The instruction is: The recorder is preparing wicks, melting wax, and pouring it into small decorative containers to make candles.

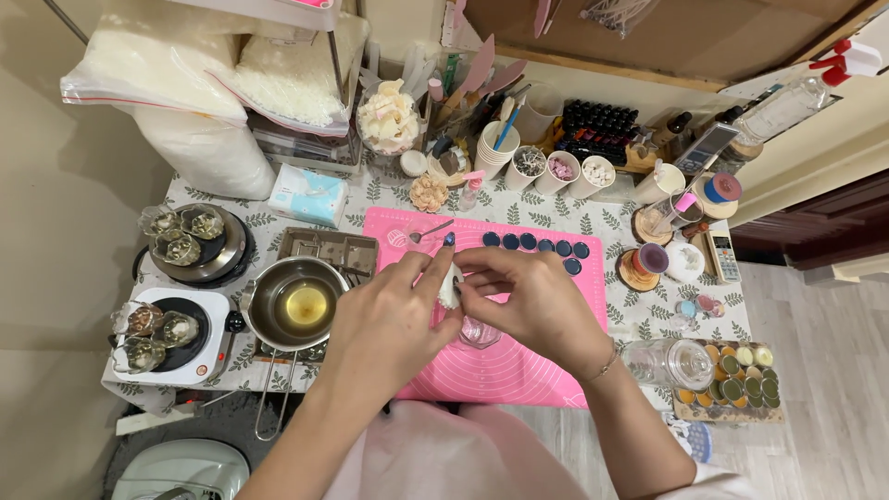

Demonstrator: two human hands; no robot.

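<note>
1. Small white piece (450, 287) sits pinched between both hands, right at the meeting point of the fingertips, above the pink mat (519, 375). What it is exactly cannot be told; it looks soft and pale.
2. Long axis of the white piece runs roughly up-down in the head view, away from the person toward the body, with most of it hidden by fingers.
3. Left hand (384, 324) closes on it from the left side, thumb and forefinger pressed together on the piece; forefinger points up past it.
4. Right hand (532, 301) comes in from the right, fingers curled and pinching the same piece. Both hands are equally near, touching it.
5. Directly below the grip, a small clear glass cup (480, 333) stands on the mat, partly covered by the right hand.
6. Beyond the grip, a row of dark round lids (537, 243) lies along the mat's far edge.
7. Left of the grip, a metal pot (298, 303) with yellowish liquid stands beside the mat, near the left wrist.
8. Right of the grip, well apart, a glass jar (669, 361) lies on its side.
</note>
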